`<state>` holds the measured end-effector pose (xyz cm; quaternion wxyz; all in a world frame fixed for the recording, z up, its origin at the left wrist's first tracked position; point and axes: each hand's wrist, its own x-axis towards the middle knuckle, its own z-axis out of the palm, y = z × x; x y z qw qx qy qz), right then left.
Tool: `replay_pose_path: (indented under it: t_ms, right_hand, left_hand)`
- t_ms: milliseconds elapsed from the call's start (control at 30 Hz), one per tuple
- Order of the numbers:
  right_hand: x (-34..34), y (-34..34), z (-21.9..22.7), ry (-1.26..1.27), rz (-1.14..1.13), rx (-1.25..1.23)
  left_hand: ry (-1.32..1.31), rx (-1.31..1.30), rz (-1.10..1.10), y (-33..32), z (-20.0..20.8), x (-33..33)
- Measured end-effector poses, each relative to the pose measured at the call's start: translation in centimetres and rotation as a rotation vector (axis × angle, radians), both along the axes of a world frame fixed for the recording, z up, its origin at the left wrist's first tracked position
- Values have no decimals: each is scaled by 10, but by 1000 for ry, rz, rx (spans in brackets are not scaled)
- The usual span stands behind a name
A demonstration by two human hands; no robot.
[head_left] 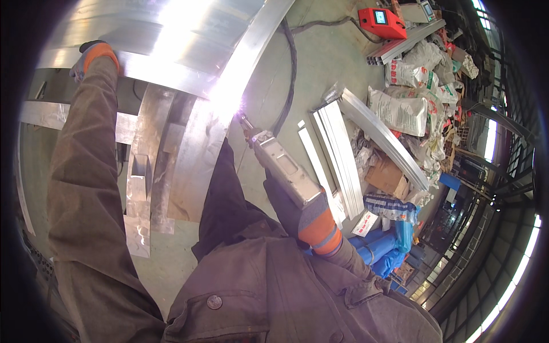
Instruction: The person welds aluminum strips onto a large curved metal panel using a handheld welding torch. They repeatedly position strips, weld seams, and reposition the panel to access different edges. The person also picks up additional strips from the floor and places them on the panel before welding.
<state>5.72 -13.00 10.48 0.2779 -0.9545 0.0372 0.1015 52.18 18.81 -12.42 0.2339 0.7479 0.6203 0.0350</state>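
Note:
My right hand [318,224], in a grey and orange glove, is closed around a handheld welding torch [286,168]. The torch's nozzle points up and left at the corner of a shiny metal frame [197,83], where a blinding white-violet glow with sparks hides the joint. My left hand [92,57], in a similar glove with dark fingertips, grips the frame's near bar at the far left. Its fingers bend over the bar and are partly hidden. Below the frame stand metal supports [154,137], one with an open rectangular tube end [139,170].
A dark cable [291,74] runs over the floor near a red machine with a screen [382,23]. To the right lie long metal profiles [337,157], white sacks [400,108], a cardboard box [386,176] and blue wrapped rolls [374,246].

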Motion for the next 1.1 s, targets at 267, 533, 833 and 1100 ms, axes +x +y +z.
replay_pose_path:
  t_ms: [267, 533, 833, 1100]
  right_hand:
    - [-26, -8, -6, 10, -178, 319]
    - [-30, -20, 17, 49, -279, 242]
    - [-22, -53, 13, -193, -305, 312]
    - [34, -77, 42, -199, -329, 417]
  left_hand:
    - [-131, -68, 10, 23, -29, 2]
    - [-304, -95, -19, 33, -42, -3]
    - [-263, 88, -14, 28, -53, -6]
    - [-304, 64, -58, 35, -66, -12]
